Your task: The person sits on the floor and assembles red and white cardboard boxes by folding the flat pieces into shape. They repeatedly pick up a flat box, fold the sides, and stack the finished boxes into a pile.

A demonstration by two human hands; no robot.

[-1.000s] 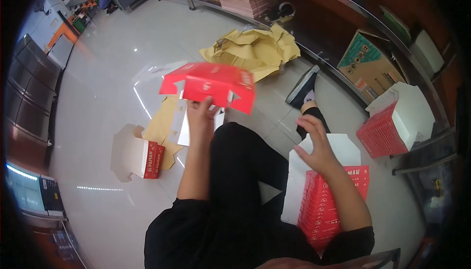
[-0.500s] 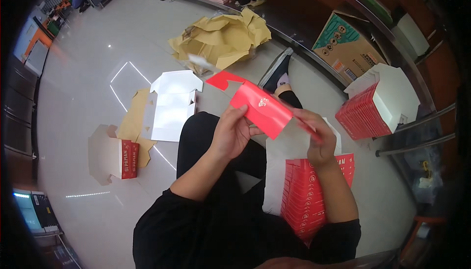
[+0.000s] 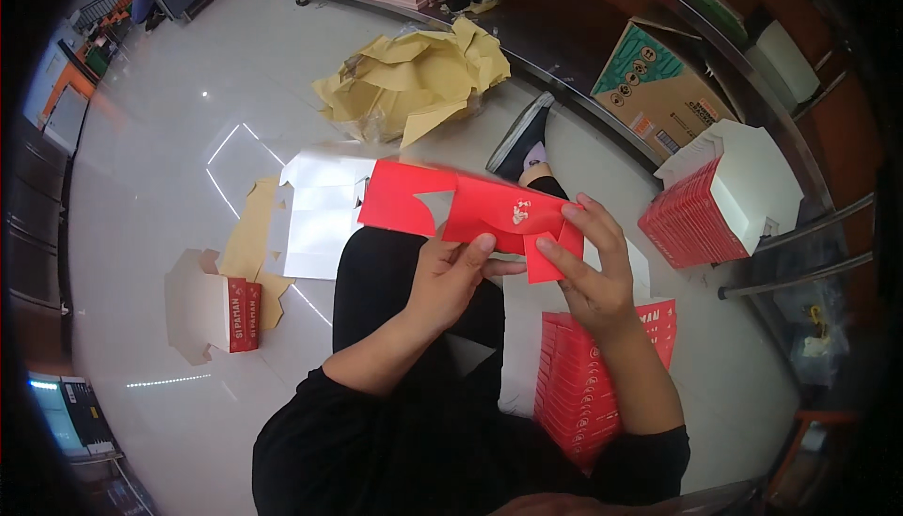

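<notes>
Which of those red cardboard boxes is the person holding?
The partly folded red cardboard box, in the left hand and right hand; the red-and-white boxes at left, far-right red stack and lap-side red stack are unheld.

Carton (image 3: 484, 207) left of stack (image 3: 691, 220) (on floor (image 3: 141, 253))

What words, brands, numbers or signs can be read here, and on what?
I won't copy wording, but print shows here:
Held card: white mark, too small to read.
Left boxes: white lettering.
Near stack: white lettering, small signs.
Far stack: print too small to read.
Carton: round signs, orange label, dark lettering.
</notes>
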